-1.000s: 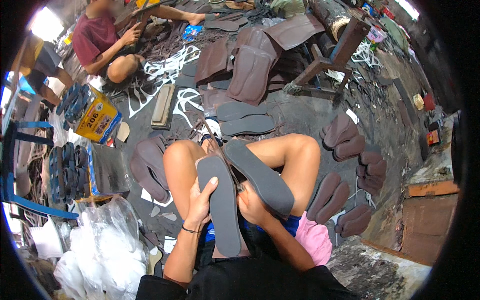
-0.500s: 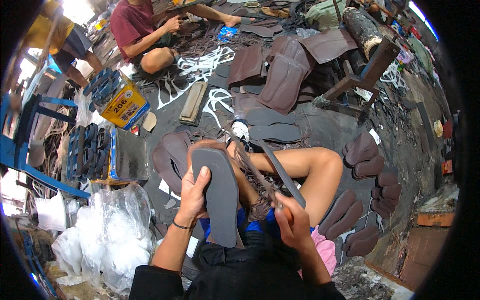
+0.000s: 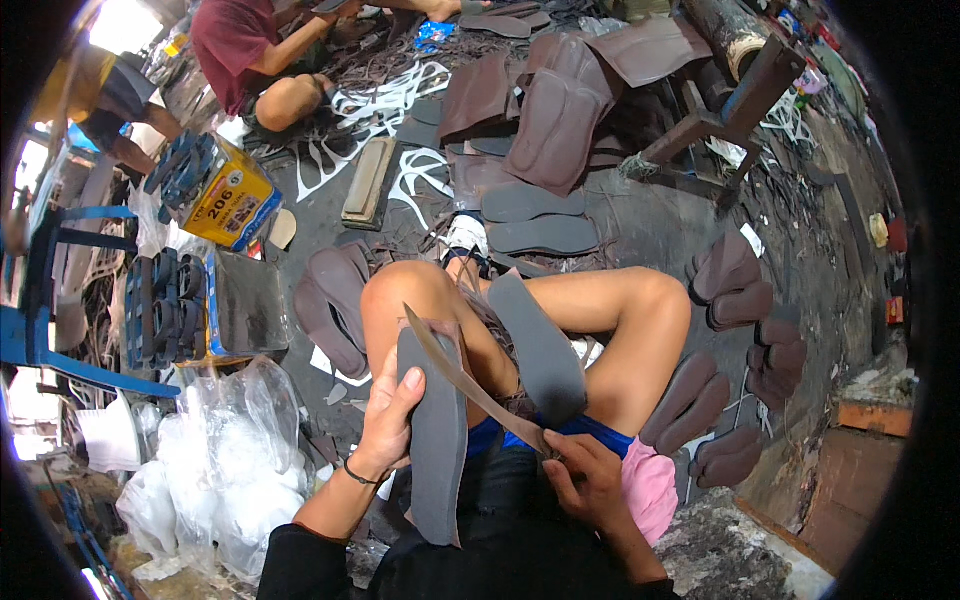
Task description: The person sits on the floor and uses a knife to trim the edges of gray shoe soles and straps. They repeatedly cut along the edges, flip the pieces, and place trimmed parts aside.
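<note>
A person sits on a workshop floor with bare knees drawn up, seen from above. The left hand (image 3: 388,420) is wrapped around the left edge of a grey sandal sole (image 3: 437,440), thumb lying across its face and fingers curled behind, holding it upright against the left thigh. The right hand (image 3: 585,478) is closed in a pinch on the lower end of a long brown strap (image 3: 470,380), which runs up and to the left, crossing over the top of the held sole and ending in a point beside the left knee. A second grey sole (image 3: 540,345) rests between the thighs, slanting toward the right knee, touched by neither hand. Half a second ago the right hand was higher, level with the middle of the held sole, and the strap pointed up toward the knees instead of crossing the sole; now that hand sits lower, near the lap, and the strap lies diagonally over the sole's upper end. The left hand's grip looks the same. Around the legs lie stacks of brown soles (image 3: 690,395) on the right, a crumpled clear plastic bag (image 3: 220,470) on the left, and a yellow box (image 3: 225,205) farther off.
</note>
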`<move>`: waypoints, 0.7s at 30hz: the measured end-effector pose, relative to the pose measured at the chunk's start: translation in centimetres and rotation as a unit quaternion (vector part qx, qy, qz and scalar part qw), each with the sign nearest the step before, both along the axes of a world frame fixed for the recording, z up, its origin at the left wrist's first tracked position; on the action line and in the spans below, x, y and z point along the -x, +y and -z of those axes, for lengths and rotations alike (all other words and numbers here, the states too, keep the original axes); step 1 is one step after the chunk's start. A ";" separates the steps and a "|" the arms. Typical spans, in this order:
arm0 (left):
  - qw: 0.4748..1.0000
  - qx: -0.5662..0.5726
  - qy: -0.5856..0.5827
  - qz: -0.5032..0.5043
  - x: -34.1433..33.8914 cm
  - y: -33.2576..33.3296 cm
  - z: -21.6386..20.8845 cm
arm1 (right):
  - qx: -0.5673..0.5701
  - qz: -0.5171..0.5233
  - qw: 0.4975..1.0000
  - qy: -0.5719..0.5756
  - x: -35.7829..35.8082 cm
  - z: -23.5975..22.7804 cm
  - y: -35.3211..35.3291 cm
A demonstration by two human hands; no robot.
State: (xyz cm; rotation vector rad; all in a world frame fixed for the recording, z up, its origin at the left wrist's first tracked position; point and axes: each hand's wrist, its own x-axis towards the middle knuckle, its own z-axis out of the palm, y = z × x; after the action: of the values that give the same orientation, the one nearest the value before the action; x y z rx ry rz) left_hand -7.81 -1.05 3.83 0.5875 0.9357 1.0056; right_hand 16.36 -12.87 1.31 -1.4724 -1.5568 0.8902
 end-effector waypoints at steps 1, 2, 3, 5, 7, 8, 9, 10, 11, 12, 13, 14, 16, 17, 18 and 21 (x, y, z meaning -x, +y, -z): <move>1.000 0.001 -0.003 0.009 0.0 -0.1 0.0 | -0.017 0.006 1.000 -0.012 0.1 -0.3 0.5; 1.000 -0.001 -0.006 0.018 -0.1 -0.1 0.0 | -0.021 0.009 1.000 -0.020 0.2 -0.7 1.1; 1.000 -0.002 -0.009 0.027 -0.1 -0.2 0.0 | -0.025 0.012 0.999 -0.029 0.2 -1.4 1.7; 0.998 0.003 -0.011 0.057 0.2 -0.5 0.4 | -0.019 0.012 0.999 -0.032 0.5 -2.5 3.3; 0.997 -0.016 0.004 0.080 0.2 -0.8 0.6 | -0.007 0.008 1.000 -0.026 1.1 -3.5 5.6; 0.995 -0.038 0.019 0.090 0.0 -1.0 0.4 | -0.008 0.016 1.000 -0.003 1.3 -4.0 6.6; 0.993 -0.059 0.034 0.098 -0.1 -1.1 0.1 | 0.017 0.018 1.000 0.017 1.2 -4.0 6.8; 0.992 -0.080 0.047 0.089 0.2 -0.5 -0.4 | 0.042 0.019 0.998 0.038 0.9 -4.0 6.9; 0.992 -0.096 0.060 0.064 0.9 0.4 -0.9 | 0.062 0.017 0.996 0.059 0.6 -4.0 7.2; 0.989 -0.113 0.068 0.068 1.7 1.5 -1.7 | 0.014 0.031 0.996 0.080 0.2 -3.3 6.2; 0.986 -0.130 0.075 0.073 2.5 2.5 -2.4 | -0.026 0.037 0.997 0.055 -0.5 -2.5 5.2; 0.982 -0.142 0.098 0.082 3.2 2.8 -2.5 | -0.066 0.043 0.996 0.034 -1.2 -1.8 4.0; 0.970 -0.156 0.145 0.120 4.1 2.8 -2.5 | -0.071 0.040 0.997 0.006 -1.8 -1.7 2.0; 0.963 -0.156 0.169 0.138 4.3 2.5 -2.4 | -0.031 0.024 0.999 0.003 -1.9 -2.5 1.0; 0.963 -0.158 0.172 0.137 4.4 1.9 -2.2 | 0.012 0.009 1.000 -0.002 -2.1 -2.9 0.0; 0.944 -0.192 0.213 0.161 4.9 0.3 -1.2 | 0.085 -0.051 0.995 0.003 -2.8 -2.7 -2.4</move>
State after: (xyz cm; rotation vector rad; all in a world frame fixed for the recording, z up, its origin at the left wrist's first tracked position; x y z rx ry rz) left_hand -12.66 -0.80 5.04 1.2835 0.9814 0.7773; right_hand 19.16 -15.25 4.03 -1.5178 -1.5947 1.1093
